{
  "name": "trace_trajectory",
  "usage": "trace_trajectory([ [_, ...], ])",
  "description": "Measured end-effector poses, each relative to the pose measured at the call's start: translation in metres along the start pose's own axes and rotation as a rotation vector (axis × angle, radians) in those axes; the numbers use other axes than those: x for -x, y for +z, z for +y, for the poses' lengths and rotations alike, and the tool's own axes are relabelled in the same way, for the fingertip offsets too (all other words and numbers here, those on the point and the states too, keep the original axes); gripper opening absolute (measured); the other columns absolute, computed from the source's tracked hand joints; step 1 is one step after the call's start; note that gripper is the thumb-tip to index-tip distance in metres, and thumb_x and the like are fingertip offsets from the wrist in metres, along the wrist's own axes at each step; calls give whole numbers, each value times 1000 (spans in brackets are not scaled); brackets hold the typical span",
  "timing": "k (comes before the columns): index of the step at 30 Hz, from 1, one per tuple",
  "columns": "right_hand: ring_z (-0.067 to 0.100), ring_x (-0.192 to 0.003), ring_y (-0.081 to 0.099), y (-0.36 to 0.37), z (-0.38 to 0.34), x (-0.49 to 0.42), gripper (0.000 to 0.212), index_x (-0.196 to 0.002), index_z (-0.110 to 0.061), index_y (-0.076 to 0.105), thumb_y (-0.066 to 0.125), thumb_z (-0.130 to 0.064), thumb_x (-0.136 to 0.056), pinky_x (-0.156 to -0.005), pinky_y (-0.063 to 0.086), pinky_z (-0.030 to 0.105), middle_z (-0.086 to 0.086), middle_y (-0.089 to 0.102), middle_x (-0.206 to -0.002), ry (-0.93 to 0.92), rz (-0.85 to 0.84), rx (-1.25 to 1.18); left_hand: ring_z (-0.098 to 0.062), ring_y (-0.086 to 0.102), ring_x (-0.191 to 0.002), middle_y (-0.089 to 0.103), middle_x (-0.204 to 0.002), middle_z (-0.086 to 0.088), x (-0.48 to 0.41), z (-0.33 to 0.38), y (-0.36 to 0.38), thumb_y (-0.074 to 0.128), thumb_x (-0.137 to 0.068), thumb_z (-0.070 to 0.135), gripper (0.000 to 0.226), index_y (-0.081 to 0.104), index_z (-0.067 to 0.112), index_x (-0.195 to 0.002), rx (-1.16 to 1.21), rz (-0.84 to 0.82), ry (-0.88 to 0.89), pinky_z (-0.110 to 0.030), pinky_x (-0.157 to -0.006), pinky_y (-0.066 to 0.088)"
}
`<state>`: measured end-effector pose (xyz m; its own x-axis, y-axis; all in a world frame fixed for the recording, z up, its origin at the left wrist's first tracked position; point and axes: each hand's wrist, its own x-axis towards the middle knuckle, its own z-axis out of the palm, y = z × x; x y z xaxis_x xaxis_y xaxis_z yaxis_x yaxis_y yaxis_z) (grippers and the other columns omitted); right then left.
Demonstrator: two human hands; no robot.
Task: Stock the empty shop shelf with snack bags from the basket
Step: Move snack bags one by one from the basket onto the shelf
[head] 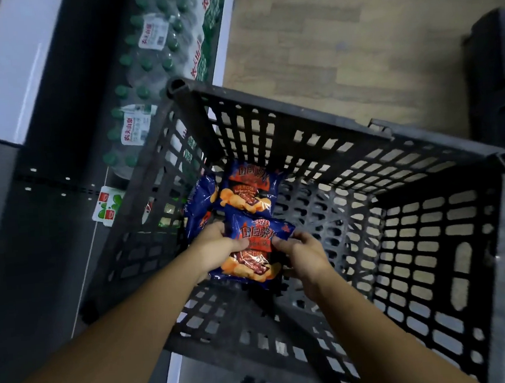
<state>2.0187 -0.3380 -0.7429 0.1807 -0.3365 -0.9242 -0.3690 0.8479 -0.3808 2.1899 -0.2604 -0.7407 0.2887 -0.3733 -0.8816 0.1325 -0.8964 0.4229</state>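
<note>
Inside basket (pixel 301 132), left corner: blue snack stock. Near bag (pixel 252 252) gripped at opposite edges by left hand (pixel 216 245) and right hand (pixel 304 255), both curled round it. Other bags (pixel 246 188), two, lie just behind. Handling: lift straight up, lightly, clear of basket wall; avoid crushing.

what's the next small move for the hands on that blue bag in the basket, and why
Probably lift the nearest snack bag straight up out of the basket. The left hand and right hand grip its two sides, and a second bag lies right behind it, so a clean upward lift should avoid dragging that one.
</note>
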Motion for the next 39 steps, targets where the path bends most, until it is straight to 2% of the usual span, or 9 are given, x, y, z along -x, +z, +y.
trace_trajectory([
  [4,29,-95,72,-8,-12,38,56,-135,-13,50,77,-23,-87,-86,58,47,13,71,-117,-98,-29,-12,-22,72,-99,73,-112,-2,47,16,0,78,-86,18,34,63,16,-117,147,26,130,-46,-95,56],
  [7,23,-91,74,-12,-23,79,56,-134,-12,55,78,-29,-86,-70,57,35,10,72,-119,-205,-81,-25,-27,72,-100,71,-118,-11,94,25,0,81,-82,16,48,60,9,-124,304,86,240,-48,-92,58],
  [10,26,-92,75,-15,-37,131,36,-119,-11,64,76,-24,-88,-74,58,35,10,77,-106,-309,-153,-66,-28,71,-105,69,-124,-10,153,36,0,89,-68,31,76,55,10,-134,418,143,354,-51,-95,56],
  [14,36,-96,74,-17,-55,216,26,-113,-8,68,73,-16,-89,-90,59,52,15,77,-102,-452,-252,-108,-32,74,-93,76,-107,-12,242,47,1,80,-79,22,42,64,11,-116,503,207,517,-52,-86,59],
  [18,42,-98,73,-15,-61,307,23,-111,-6,69,72,-17,-90,-93,55,61,19,76,-102,-583,-317,-116,-35,74,-94,77,-103,-12,340,52,-4,85,-74,27,45,67,12,-112,535,255,674,-54,-87,58],
  [28,44,-103,70,22,-31,526,21,-109,-5,73,69,-17,-92,-95,53,64,22,75,-106,-899,-508,-38,-38,73,-97,76,-105,-15,580,11,-29,73,-77,24,41,67,11,-115,672,453,952,-55,-90,56],
  [33,42,-98,72,61,4,618,18,-108,-9,73,69,-19,-93,-88,58,58,18,76,-104,-951,-669,70,-24,76,-86,78,-101,-7,679,-44,-49,63,-93,16,21,67,16,-113,774,584,1023,-30,-65,60],
  [37,44,-105,69,108,48,678,19,-106,-10,74,72,-20,-91,-94,54,61,19,75,-109,-988,-821,150,-7,73,-78,78,-86,9,751,-106,-71,56,-95,7,20,71,20,-100,863,775,1051,-18,-62,55],
  [39,37,-107,71,133,75,708,19,-108,-14,74,73,-22,-90,-95,55,55,11,77,-109,-1002,-910,207,-8,71,-80,77,-82,9,782,-145,-83,54,-93,3,24,71,20,-93,886,873,1030,-22,-69,55],
])
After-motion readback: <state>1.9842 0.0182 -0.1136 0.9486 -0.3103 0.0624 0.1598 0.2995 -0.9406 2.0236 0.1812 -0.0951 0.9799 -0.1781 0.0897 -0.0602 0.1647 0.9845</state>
